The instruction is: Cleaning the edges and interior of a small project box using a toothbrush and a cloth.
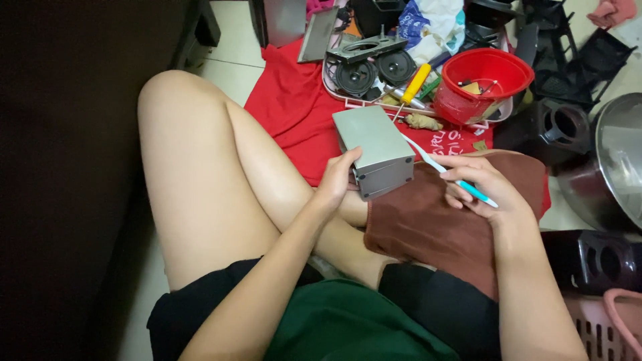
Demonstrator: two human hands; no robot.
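My left hand (pixel 336 182) grips the near left corner of a grey metal box (pixel 374 148) and holds it tilted above my lap. My right hand (pixel 483 185) holds a thin white and teal tool (pixel 447 171), like a brush or pen, whose white tip points toward the box's right side. A brown cloth (pixel 428 230) is draped over my right thigh under both. My bare crossed legs fill the middle of the view.
A red cloth (pixel 294 107) covers the floor ahead. On it a pink tray (pixel 334 90) holds two black speakers (pixel 374 70) and a yellow-handled screwdriver (pixel 414 83). A red plastic bowl (pixel 485 80), black speaker housings (pixel 555 127), a metal bowl (pixel 615 160) and a pink basket (pixel 602 327) stand right.
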